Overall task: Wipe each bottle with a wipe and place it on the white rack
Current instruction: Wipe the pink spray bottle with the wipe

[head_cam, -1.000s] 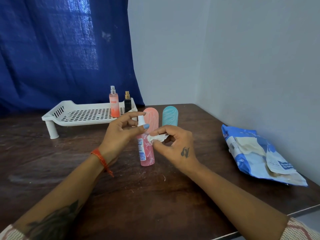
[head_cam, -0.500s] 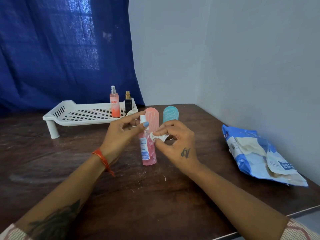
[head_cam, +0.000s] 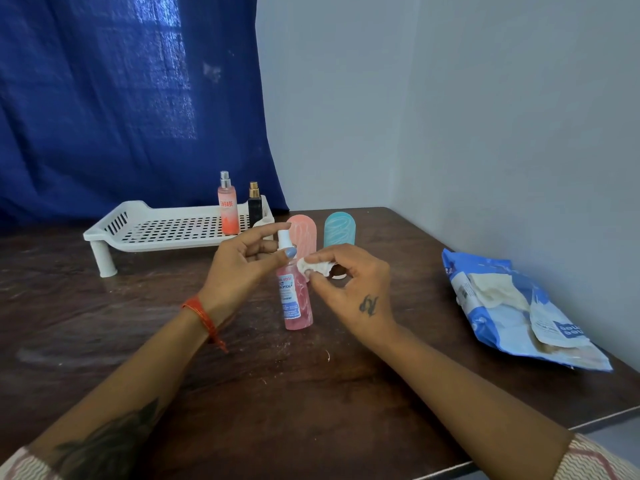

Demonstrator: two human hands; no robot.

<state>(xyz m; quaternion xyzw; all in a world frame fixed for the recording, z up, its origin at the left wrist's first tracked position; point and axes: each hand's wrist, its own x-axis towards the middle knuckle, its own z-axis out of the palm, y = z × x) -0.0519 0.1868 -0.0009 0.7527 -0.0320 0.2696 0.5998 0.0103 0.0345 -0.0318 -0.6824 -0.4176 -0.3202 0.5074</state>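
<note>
A pink spray bottle with a white top stands upright on the dark wooden table. My left hand pinches its neck between thumb and fingers. My right hand pinches a crumpled white wipe against the bottle's upper right side. Behind them stand a pink rounded bottle and a teal rounded bottle. The white rack sits at the back left, with an orange-pink spray bottle and a small black bottle upright at its right end.
A blue-and-white pack of wipes lies at the right by the wall. A blue curtain hangs behind the rack. The table's front right edge runs near my right sleeve.
The wipe in my right hand has shifted slightly up along the pink spray bottle's upper side. My left hand keeps its hold on the neck.
</note>
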